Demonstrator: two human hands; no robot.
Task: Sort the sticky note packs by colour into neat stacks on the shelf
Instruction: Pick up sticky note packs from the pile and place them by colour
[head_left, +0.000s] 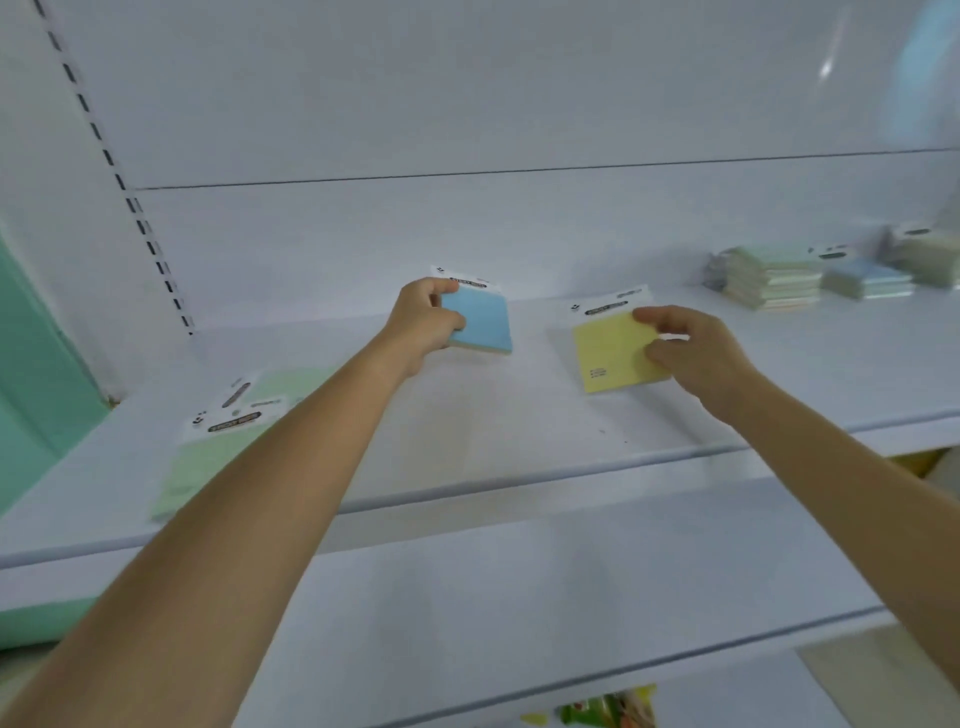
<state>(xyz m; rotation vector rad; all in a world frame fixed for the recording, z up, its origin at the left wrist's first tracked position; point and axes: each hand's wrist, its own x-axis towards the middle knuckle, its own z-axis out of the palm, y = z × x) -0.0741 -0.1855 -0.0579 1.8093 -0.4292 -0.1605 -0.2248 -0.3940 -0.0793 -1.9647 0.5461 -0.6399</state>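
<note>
Two hands are out over the white shelf (493, 431), each with a pack. The left hand (423, 319) has its fingers curled round the left edge of the blue pack (483, 319), holding it near the back panel, header card pointing away. The right hand (691, 353) pinches the right edge of the yellow pack (610, 353), which sits mid-shelf, well apart from the blue one. Over on the left lie two green packs (208, 462), overlapping, near the front lip. Far right, blurred mixed piles (769, 280) of packs stand against the back.
</note>
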